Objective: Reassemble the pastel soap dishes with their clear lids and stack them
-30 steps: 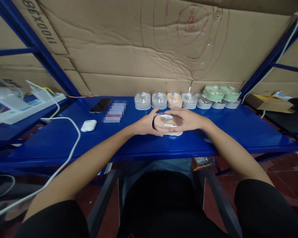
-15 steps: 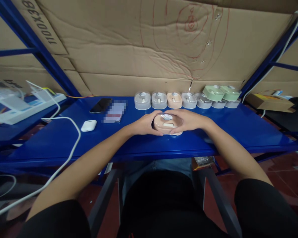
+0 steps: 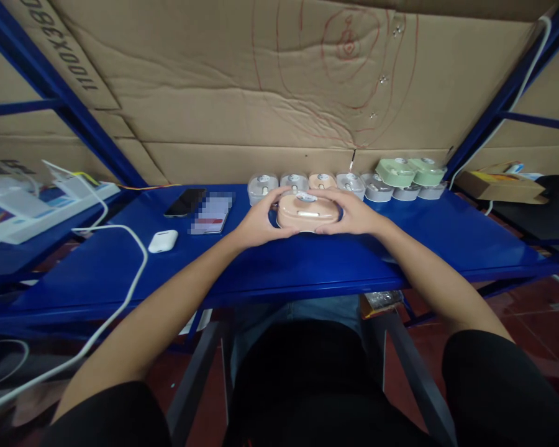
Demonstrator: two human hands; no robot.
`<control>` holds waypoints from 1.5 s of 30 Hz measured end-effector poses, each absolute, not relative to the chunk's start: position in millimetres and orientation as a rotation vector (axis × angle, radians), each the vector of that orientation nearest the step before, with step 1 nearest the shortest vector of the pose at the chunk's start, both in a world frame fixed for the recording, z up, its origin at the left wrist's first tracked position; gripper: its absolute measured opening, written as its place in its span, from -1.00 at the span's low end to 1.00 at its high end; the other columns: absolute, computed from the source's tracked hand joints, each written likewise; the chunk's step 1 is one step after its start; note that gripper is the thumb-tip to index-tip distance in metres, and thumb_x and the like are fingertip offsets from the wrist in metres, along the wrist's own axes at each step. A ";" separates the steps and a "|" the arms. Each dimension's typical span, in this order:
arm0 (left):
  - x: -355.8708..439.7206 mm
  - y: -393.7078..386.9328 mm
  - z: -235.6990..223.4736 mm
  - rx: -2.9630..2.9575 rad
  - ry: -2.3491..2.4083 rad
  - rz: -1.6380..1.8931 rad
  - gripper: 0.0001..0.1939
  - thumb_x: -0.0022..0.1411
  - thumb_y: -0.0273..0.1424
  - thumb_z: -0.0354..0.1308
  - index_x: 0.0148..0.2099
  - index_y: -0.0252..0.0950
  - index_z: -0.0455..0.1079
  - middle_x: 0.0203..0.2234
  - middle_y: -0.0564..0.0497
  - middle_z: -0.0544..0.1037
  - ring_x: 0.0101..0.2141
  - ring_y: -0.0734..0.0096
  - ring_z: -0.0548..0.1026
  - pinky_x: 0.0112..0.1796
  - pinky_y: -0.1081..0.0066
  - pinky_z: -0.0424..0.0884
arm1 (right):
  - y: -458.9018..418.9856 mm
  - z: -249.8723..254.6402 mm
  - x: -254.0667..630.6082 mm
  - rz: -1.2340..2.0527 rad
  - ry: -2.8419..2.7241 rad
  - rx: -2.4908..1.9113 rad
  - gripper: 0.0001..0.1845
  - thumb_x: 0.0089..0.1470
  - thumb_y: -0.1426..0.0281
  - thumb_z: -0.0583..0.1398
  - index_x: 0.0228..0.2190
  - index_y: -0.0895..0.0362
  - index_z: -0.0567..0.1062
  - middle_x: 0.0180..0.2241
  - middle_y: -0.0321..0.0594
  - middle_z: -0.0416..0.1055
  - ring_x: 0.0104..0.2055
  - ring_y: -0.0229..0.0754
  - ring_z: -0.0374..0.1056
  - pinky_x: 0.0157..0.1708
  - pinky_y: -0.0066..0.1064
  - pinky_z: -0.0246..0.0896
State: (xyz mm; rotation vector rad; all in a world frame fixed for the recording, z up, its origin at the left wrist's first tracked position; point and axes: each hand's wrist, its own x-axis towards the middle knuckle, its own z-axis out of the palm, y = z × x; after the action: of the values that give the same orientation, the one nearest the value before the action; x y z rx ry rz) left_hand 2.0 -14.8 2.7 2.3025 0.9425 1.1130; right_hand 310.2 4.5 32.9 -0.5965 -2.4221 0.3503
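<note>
Between my two hands is a peach-coloured box (image 3: 307, 214) with a clear rounded lid and a pale label on top. My left hand (image 3: 263, 220) curves around its left end, thumb along the near side. Around the right end wraps my right hand (image 3: 351, 214) in the same way. The box looks raised above the blue table (image 3: 270, 267), though I cannot tell by how much. Just behind it stand similar boxes in a row: grey ones (image 3: 261, 188), a peach one (image 3: 323, 180), and green ones (image 3: 395, 172) stacked on grey ones at the right.
To the left lie a dark phone (image 3: 186, 202), a second phone with a blurred screen (image 3: 212, 212) and a white earbud case (image 3: 163, 241). A white cable (image 3: 140, 248) hangs over the left side. An open cardboard box (image 3: 500, 186) sits at the right. Cardboard (image 3: 205, 124) walls the back.
Both hands have carried the peach box up and away from me, a little to the left. It now partly covers the row behind. The view has shifted slightly.
</note>
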 end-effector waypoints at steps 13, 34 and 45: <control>-13.5 8.6 5.6 2.586 1.620 0.964 -0.17 0.38 -0.18 0.35 0.56 -0.36 0.25 0.53 -0.40 0.35 0.53 -0.29 0.31 0.53 -0.16 0.24 | 54.6 41.0 367.7 -0.574 -1.740 -1.773 -0.12 0.38 -0.12 0.28 0.45 0.17 0.37 0.22 0.31 0.41 0.24 0.44 0.32 0.20 0.22 0.18; -11.8 1.7 17.6 2.495 2.004 0.746 -0.21 0.36 -0.05 0.34 0.45 -0.41 0.35 0.28 -0.43 0.49 0.27 -0.40 0.45 0.33 -0.18 0.38 | 64.9 23.3 344.3 -0.730 -1.672 -2.002 -0.24 0.34 0.01 0.22 0.28 0.34 0.42 0.22 0.41 0.42 0.21 0.45 0.32 0.16 0.18 0.14; -12.0 4.4 11.8 2.477 2.039 0.524 -0.22 0.46 -0.01 0.26 0.57 -0.24 0.33 0.51 -0.43 0.29 0.46 -0.55 0.25 0.38 -0.36 0.33 | 62.3 31.7 348.8 -0.672 -1.811 -1.992 -0.41 0.41 0.05 0.25 0.24 0.20 0.49 0.24 0.32 0.43 0.25 0.40 0.33 0.21 0.19 0.17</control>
State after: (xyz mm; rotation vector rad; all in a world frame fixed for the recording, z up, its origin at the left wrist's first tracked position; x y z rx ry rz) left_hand -12.0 4.4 11.8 2.4769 2.0394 0.5239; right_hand 348.8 62.3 31.7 -1.9921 -1.8106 -0.6724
